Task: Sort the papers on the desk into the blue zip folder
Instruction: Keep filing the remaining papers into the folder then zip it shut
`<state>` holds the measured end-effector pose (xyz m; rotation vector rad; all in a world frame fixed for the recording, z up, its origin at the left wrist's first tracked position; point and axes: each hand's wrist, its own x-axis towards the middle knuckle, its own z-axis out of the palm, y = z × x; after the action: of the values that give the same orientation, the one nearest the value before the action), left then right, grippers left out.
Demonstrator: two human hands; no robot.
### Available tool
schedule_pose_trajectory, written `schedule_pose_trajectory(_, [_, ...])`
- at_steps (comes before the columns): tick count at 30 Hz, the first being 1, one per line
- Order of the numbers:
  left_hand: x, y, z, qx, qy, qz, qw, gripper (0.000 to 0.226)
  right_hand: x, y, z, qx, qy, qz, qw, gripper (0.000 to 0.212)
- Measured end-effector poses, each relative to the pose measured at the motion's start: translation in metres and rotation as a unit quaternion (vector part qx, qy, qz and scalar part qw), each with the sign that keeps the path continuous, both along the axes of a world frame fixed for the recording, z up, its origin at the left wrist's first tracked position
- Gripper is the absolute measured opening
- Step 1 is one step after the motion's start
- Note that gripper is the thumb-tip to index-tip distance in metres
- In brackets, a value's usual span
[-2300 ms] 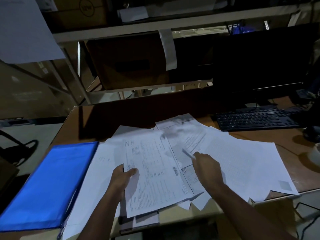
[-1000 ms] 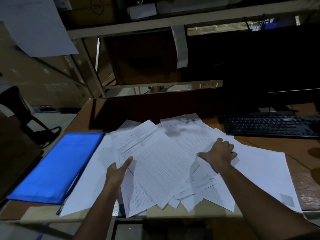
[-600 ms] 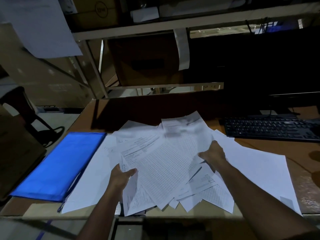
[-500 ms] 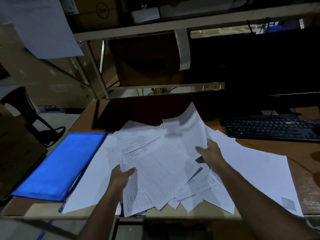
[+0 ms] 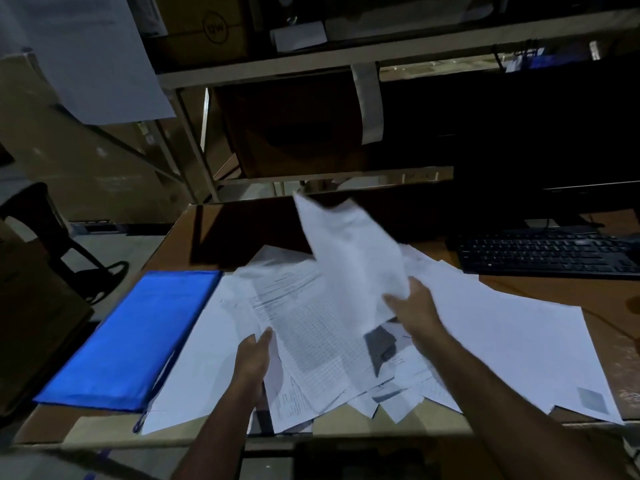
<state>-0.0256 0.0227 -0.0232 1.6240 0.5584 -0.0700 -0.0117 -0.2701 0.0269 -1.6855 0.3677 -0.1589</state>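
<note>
Dim desk (image 5: 540, 292); right hand (image 5: 414, 308) pinches blurred sheet (image 5: 353, 251); left hand (image 5: 252, 358) seemingly grips papers (image 5: 311, 341).

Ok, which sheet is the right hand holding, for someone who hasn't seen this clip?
Start at the brown desk with loose papers spread across it, left of the black keyboard. The right hand pinches one sheet by its lower edge. It alone is raised, curling above the pile, while the others lie flat.

Blue zip folder (image 5: 135, 336), white papers (image 5: 502, 341) (some grid-printed), black keyboard (image 5: 547, 254)
</note>
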Motion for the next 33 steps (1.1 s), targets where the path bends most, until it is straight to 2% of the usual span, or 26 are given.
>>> schedule_pose_trajectory(2, [-0.002, 0.001, 0.001, -0.028, 0.006, -0.005, 1.0, 0.048, -0.016, 0.015, -0.022, -0.062, 0.074, 0.049, 0.994, 0.05])
schedule_pose_trajectory(3, [-0.002, 0.003, -0.001, -0.052, 0.012, -0.007, 0.999, 0.05, -0.024, 0.023, -0.029, -0.061, 0.098, 0.065, 0.991, 0.053])
schedule_pose_trajectory(6, [-0.001, 0.007, -0.003, -0.112, 0.013, -0.02, 0.993, 0.06, -0.043, 0.04, -0.031, -0.095, 0.12, 0.092, 0.984, 0.052])
schedule_pose_trajectory(9, [-0.001, 0.006, -0.002, -0.087, -0.018, -0.044, 0.995, 0.063, -0.057, 0.048, -0.014, -0.16, 0.119, 0.172, 0.965, 0.049])
schedule_pose_trajectory(11, [-0.003, 0.002, 0.0, -0.044, -0.033, -0.052, 0.997, 0.051, -0.063, 0.048, -0.004, -0.135, 0.135, 0.239, 0.952, 0.054])
schedule_pose_trajectory(13, [-0.004, 0.003, -0.004, -0.038, -0.032, -0.047, 0.998, 0.05, -0.065, 0.044, -0.002, -0.103, 0.137, 0.271, 0.947, 0.059])
schedule_pose_trajectory(14, [-0.005, 0.005, -0.006, -0.041, -0.028, -0.048, 0.998, 0.052, -0.064, 0.041, -0.005, -0.114, 0.118, 0.25, 0.954, 0.059])
schedule_pose_trajectory(16, [-0.002, 0.009, -0.01, -0.045, -0.029, -0.054, 0.997, 0.056, -0.058, 0.03, -0.015, -0.189, 0.043, 0.119, 0.974, 0.056])
schedule_pose_trajectory(17, [-0.001, 0.012, -0.011, -0.049, -0.029, -0.056, 0.997, 0.057, -0.056, 0.02, -0.021, -0.256, 0.007, 0.044, 0.966, 0.055])
schedule_pose_trajectory(19, [0.002, 0.017, -0.015, -0.065, -0.026, -0.061, 0.996, 0.058, -0.052, -0.003, -0.036, -0.412, 0.014, -0.03, 0.911, 0.065])
schedule_pose_trajectory(21, [0.002, 0.021, -0.015, -0.082, -0.018, -0.065, 0.994, 0.054, -0.053, -0.022, -0.049, -0.488, 0.099, -0.031, 0.867, 0.081])
schedule_pose_trajectory(22, [0.002, 0.024, -0.016, -0.088, -0.013, -0.069, 0.994, 0.052, -0.055, -0.028, -0.053, -0.492, 0.115, -0.034, 0.862, 0.083])
schedule_pose_trajectory(25, [0.004, 0.031, -0.019, -0.104, -0.007, -0.096, 0.99, 0.045, -0.059, -0.028, -0.056, -0.496, 0.06, -0.055, 0.865, 0.065])
schedule_pose_trajectory(27, [0.004, 0.033, -0.019, -0.103, -0.007, -0.116, 0.988, 0.041, -0.062, -0.024, -0.053, -0.528, 0.036, -0.058, 0.846, 0.044])
schedule_pose_trajectory(29, [0.003, 0.033, -0.019, -0.088, -0.008, -0.122, 0.989, 0.04, -0.063, -0.023, -0.049, -0.557, 0.03, -0.057, 0.828, 0.032])
schedule_pose_trajectory(31, [0.002, 0.032, -0.02, -0.073, -0.005, -0.125, 0.989, 0.041, -0.061, -0.023, -0.048, -0.592, 0.032, -0.039, 0.804, 0.024])
schedule_pose_trajectory(33, [0.002, 0.032, -0.022, -0.064, -0.001, -0.123, 0.99, 0.043, -0.06, -0.024, -0.051, -0.618, 0.015, -0.023, 0.786, 0.033])
